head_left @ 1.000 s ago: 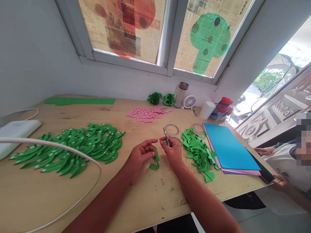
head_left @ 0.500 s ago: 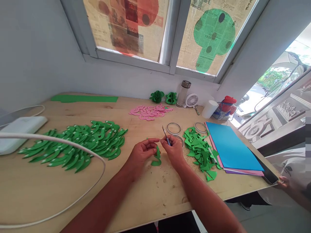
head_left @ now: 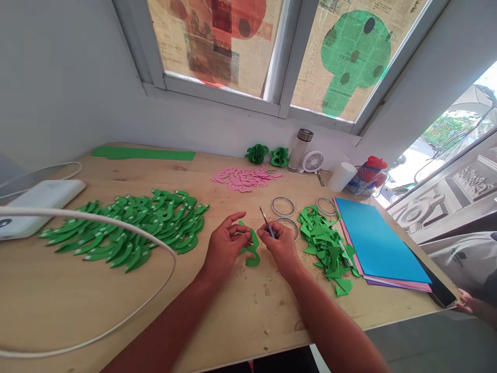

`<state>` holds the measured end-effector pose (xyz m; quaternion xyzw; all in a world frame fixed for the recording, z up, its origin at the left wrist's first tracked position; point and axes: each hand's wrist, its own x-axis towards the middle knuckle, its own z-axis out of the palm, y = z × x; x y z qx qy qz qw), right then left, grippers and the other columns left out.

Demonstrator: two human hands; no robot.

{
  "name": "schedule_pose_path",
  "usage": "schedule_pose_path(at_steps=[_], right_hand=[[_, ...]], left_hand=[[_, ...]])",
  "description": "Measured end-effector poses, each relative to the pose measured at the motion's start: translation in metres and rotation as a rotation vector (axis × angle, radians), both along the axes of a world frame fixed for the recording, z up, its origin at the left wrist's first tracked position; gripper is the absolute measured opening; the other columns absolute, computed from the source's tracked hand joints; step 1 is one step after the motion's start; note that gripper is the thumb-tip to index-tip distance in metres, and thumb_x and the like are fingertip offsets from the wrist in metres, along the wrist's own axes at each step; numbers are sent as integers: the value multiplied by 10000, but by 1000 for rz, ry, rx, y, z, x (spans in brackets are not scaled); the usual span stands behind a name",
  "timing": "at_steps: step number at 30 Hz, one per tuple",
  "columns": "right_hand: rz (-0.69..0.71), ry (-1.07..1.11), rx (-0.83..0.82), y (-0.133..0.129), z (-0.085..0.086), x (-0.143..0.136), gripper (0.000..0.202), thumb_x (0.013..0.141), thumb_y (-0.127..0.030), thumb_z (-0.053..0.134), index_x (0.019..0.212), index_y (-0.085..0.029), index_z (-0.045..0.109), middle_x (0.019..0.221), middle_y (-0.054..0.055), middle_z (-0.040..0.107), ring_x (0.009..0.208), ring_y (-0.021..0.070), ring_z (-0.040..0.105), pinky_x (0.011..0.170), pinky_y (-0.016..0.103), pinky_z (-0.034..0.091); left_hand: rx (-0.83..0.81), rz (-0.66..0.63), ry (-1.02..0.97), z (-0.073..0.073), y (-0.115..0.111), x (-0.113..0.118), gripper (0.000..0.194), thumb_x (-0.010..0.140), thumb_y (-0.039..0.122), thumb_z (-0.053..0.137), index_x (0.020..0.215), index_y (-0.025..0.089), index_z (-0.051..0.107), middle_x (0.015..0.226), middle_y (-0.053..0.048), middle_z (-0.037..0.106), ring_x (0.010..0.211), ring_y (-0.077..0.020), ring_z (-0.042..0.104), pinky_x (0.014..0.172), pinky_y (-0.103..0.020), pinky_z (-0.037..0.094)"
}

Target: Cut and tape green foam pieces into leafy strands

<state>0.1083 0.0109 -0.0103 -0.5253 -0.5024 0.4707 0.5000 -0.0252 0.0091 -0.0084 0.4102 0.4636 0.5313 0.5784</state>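
Between the thumb and fingers of my left hand is a curvy green paper cutout, its lower end curling below my fingertips. My right hand grips a slim pointed tool with a blue handle, dark tip pointing up and away; its exact kind is unclear. The right thumb and fingertips come close to the cutout's right edge, and whether they touch it I cannot tell. To the left lies a heap of similar green cutouts with small white patches. Green paper scraps are piled to the right.
Tape rolls lie beyond my right hand. Blue sheets top a paper stack at right. Pink cutouts, green paper balls, a bottle and a small fan are farther back. A white cable loops across the left.
The view has shifted slightly, so the table's things appear farther right. My left fingers have spread a little and more of the green cutout shows. The tool stays in my right hand.
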Motion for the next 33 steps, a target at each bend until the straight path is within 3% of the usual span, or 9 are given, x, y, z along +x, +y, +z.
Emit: schedule_pose_path(at_steps=[7,33], right_hand=[[23,-40,3,1,-6,0,129,644,-283,632,639,-163,585,510,-60,426,491,75,327,458,204,257],[8,-229,49,3,-11,2,145,682,-305,622,651,-165,601,518,-36,503,495,92,405,463,202,321]], left_hand=[[12,3,45,0,-2,2,572,648,243,683,1198,179,539,768,-3,638,625,-145,632,556,-261,535],[59,-20,44,-9,1,1,601,660,305,702,1223,144,564,770,-8,662,680,-162,660,704,-314,551]])
